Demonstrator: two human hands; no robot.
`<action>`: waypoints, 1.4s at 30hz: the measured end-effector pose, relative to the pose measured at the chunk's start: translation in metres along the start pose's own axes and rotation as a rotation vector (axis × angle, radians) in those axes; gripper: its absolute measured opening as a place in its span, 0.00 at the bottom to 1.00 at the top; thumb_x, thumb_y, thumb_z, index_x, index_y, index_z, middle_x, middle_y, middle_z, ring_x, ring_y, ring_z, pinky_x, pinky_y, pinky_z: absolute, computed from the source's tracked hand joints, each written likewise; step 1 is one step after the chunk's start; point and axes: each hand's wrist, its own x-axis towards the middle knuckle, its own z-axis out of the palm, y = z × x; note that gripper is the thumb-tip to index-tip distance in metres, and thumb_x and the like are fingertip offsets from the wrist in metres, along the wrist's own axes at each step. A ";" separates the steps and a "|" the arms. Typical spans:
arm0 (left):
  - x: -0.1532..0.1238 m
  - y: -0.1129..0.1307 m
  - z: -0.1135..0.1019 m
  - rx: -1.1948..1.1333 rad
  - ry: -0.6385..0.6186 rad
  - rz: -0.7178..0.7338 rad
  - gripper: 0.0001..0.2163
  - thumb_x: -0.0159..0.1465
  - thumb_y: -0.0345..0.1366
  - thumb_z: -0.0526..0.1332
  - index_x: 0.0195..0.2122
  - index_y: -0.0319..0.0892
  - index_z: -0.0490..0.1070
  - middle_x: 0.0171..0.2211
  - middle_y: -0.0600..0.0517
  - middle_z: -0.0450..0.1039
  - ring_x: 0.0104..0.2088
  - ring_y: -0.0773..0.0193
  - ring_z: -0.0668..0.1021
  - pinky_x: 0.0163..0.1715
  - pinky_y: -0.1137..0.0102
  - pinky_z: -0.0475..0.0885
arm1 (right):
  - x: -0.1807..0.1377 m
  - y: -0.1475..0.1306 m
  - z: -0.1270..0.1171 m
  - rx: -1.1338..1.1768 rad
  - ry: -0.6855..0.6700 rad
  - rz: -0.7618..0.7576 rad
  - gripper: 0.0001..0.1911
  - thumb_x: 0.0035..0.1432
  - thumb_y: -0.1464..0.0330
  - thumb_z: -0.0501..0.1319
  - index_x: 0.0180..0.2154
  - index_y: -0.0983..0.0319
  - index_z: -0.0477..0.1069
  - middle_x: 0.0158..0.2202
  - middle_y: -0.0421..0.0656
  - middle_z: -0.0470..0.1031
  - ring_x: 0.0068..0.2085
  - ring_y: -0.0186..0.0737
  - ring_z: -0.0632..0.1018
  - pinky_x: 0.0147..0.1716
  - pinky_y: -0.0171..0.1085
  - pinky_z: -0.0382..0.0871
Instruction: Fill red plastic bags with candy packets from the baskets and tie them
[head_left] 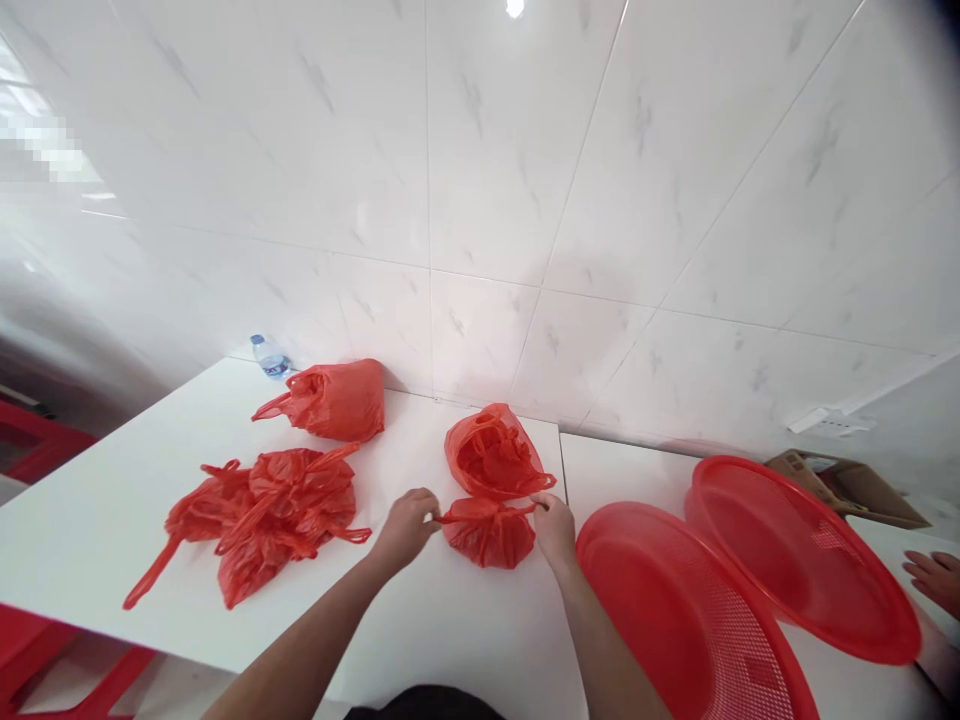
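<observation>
A small red plastic bag (491, 538) sits on the white table, its top drawn together into a twisted band. My left hand (409, 525) pinches one handle end of the bag, and my right hand (555, 527) pinches the opposite end, so the band is stretched between them. What the bag holds is hidden. Just behind it lies another red plastic bag (495, 455) with its mouth open and crumpled plastic inside. To the left is a pile of knotted red bags (285, 510) with loose handles sticking out.
A full red bag (345, 400) stands near the wall beside a water bottle (270, 357). Two red plastic baskets (652, 600) are at the right, a cardboard box (855, 488) behind them. Another person's hand (934, 578) shows at the right edge. Red stools stand at left.
</observation>
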 end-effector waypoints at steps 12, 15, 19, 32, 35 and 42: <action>-0.023 -0.021 0.052 0.018 -0.144 -0.096 0.47 0.45 0.35 0.70 0.66 0.45 0.50 0.67 0.39 0.47 0.65 0.47 0.57 0.60 0.56 0.60 | -0.032 0.070 0.043 -0.020 0.021 0.075 0.37 0.54 0.53 0.52 0.59 0.68 0.60 0.59 0.56 0.65 0.61 0.52 0.65 0.56 0.45 0.61; -0.018 -0.012 0.075 0.083 -0.271 -0.089 0.53 0.38 0.35 0.73 0.67 0.44 0.49 0.69 0.36 0.37 0.64 0.38 0.58 0.57 0.52 0.63 | -0.052 0.076 0.065 0.152 -0.182 0.072 0.32 0.52 0.52 0.55 0.52 0.65 0.67 0.51 0.52 0.73 0.54 0.51 0.72 0.52 0.43 0.65; -0.017 -0.009 0.069 0.168 -0.255 -0.053 0.19 0.50 0.27 0.62 0.45 0.42 0.76 0.54 0.40 0.70 0.51 0.47 0.75 0.48 0.58 0.70 | -0.080 0.082 0.078 0.303 -0.478 0.234 0.27 0.49 0.51 0.59 0.48 0.58 0.68 0.41 0.46 0.77 0.39 0.46 0.77 0.34 0.40 0.70; -0.047 -0.026 -0.129 0.325 0.523 -0.250 0.23 0.52 0.20 0.48 0.44 0.43 0.72 0.45 0.49 0.74 0.46 0.58 0.75 0.45 0.67 0.70 | -0.082 0.114 0.039 0.276 -0.458 0.474 0.21 0.49 0.47 0.58 0.33 0.58 0.68 0.34 0.43 0.74 0.35 0.39 0.75 0.34 0.37 0.66; -0.058 -0.043 -0.150 0.510 0.703 -0.379 0.25 0.57 0.25 0.50 0.57 0.44 0.65 0.61 0.45 0.59 0.59 0.50 0.64 0.54 0.58 0.65 | -0.078 0.098 0.039 0.273 -0.418 0.437 0.20 0.50 0.50 0.57 0.36 0.58 0.69 0.35 0.43 0.75 0.37 0.40 0.76 0.35 0.37 0.67; -0.064 -0.141 -0.111 0.506 0.266 -0.769 0.27 0.60 0.45 0.55 0.60 0.44 0.62 0.64 0.39 0.54 0.61 0.32 0.58 0.47 0.41 0.66 | -0.027 0.032 0.021 0.126 -0.217 0.111 0.20 0.53 0.58 0.53 0.42 0.61 0.71 0.36 0.45 0.77 0.36 0.42 0.77 0.33 0.39 0.70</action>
